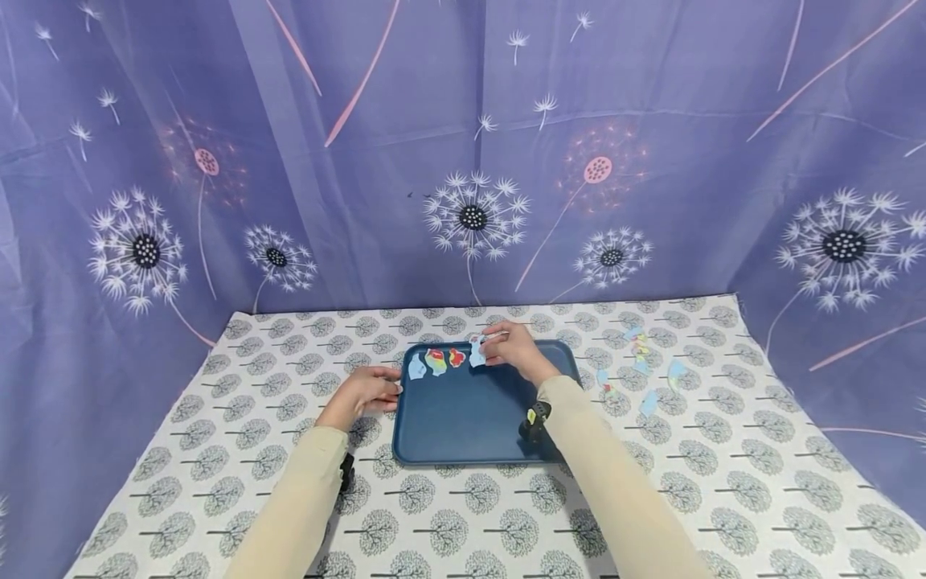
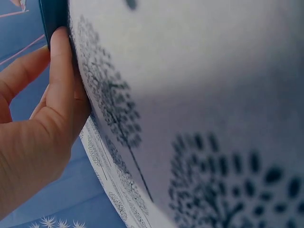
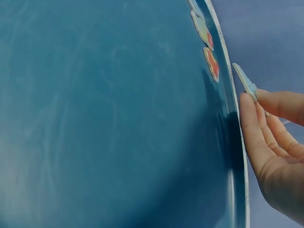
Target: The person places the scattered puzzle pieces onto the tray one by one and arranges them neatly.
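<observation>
My right hand [image 1: 512, 351] pinches a light blue puzzle piece [image 1: 477, 351] between thumb and fingers, over the far edge of a dark blue tray [image 1: 463, 426]. In the right wrist view the thin piece [image 3: 245, 81] stands tilted at the fingertips, beside the tray's rim. Along the tray's far side lie a light blue piece [image 1: 417, 367], a multicoloured piece [image 1: 436, 362] and a red piece [image 1: 456, 357], in a row. My left hand [image 1: 364, 396] rests at the tray's left edge, its fairly straight fingers [image 2: 60, 61] touching the rim.
Right of the tray, several loose pieces lie on the tree-print cloth [image 1: 448, 523], among them a light blue one [image 1: 649, 403] and a blue and green one [image 1: 676, 371]. A purple dandelion-print curtain [image 1: 376, 201] hangs behind and at both sides of the table.
</observation>
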Demonstrator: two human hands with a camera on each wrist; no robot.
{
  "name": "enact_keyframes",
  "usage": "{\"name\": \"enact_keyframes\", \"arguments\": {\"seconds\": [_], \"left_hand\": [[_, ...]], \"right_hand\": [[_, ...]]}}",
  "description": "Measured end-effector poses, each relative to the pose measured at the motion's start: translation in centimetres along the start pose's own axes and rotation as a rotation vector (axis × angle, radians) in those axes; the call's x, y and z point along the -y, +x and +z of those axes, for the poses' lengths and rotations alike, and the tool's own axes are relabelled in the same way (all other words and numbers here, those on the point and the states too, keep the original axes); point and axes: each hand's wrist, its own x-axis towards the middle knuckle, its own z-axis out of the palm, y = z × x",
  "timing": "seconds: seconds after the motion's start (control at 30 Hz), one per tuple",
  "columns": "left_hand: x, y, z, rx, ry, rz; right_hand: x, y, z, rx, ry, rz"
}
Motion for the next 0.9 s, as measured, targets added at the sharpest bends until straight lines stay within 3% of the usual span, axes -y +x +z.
{"name": "enact_keyframes", "arguments": {"seconds": [0.6,0.9], "left_hand": [[0.3,0.3,0.2,0.001,0.004,0.001],[0.0,0.1,0.0,0.008,0.009,0.001]], "right_hand": [[-1.0,0.0,1.4,-0.061,-0.057,0.056],[-0.8,0.3,1.9,-0.112,-0.142,0.053]]}}
